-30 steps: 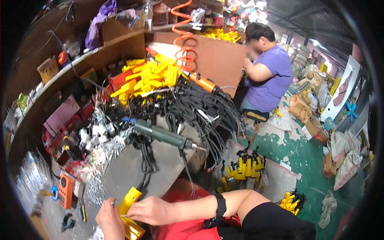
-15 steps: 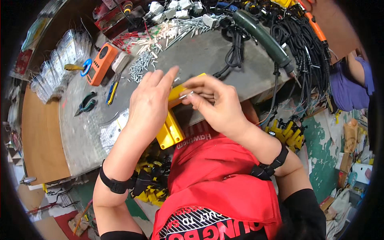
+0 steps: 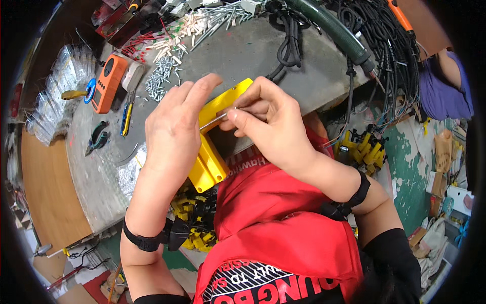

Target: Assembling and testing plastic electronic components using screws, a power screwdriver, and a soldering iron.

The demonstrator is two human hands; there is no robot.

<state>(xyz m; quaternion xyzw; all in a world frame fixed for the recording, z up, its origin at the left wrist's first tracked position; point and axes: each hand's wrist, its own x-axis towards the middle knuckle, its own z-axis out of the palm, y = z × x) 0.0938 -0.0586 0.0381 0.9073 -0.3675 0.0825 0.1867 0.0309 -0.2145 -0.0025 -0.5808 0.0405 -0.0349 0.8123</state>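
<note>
My left hand point(image 3: 174, 121) lies over a yellow plastic housing point(image 3: 206, 161), gripping it with the back of the hand up. Its index finger sticks out, while the thumb and other fingertips are hidden. The housing is angled, with one arm toward the upper right and a block with holes at its near end. In a pinch between thumb and fingers, my right hand point(image 3: 271, 119) has a long silver screw point(image 3: 212, 122). The screw slants across the housing, and its lower left end disappears behind my left hand.
Small screws point(image 3: 161, 78) are piled on the grey table point(image 3: 235, 55). Left of them lie an orange meter point(image 3: 109, 83), a utility knife point(image 3: 126, 116) and pliers point(image 3: 97, 138). A dark green cylindrical tool point(image 3: 331, 28) and black cables point(image 3: 392, 66) lie at the right. Yellow parts point(image 3: 365, 152) sit below the table edge.
Both hands and the housing appear slightly lower left of where they were beneath a shifted view. More of the screw now shows between the hands, and the right hand still pinches it.
</note>
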